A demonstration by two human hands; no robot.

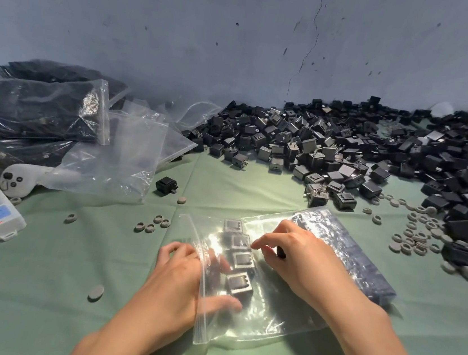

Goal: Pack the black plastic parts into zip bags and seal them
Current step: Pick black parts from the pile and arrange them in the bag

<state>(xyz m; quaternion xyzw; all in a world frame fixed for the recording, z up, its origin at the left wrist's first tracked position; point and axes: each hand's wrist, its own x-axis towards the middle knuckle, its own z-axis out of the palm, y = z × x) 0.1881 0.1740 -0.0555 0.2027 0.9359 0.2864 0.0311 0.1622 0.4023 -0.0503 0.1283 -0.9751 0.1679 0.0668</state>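
The zip bag [269,314] lies on the green cloth [35,300], a row of black parts [241,262] inside — the left hand [181,283] reaches into its mouth, fingers spread. The right hand [302,259] rests on top, fingers curled — gripping or not, I cannot tell.

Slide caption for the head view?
Left hand inside open zip bag, right hand atop it, black parts in a row.

1. A worker's left hand [177,279] and right hand [297,256], both bare.
2. Left forearm [125,332] and right forearm [376,351], bare from wrist to the picture's lower edge.
3. Fingers [263,241] bare; nails too small to judge.
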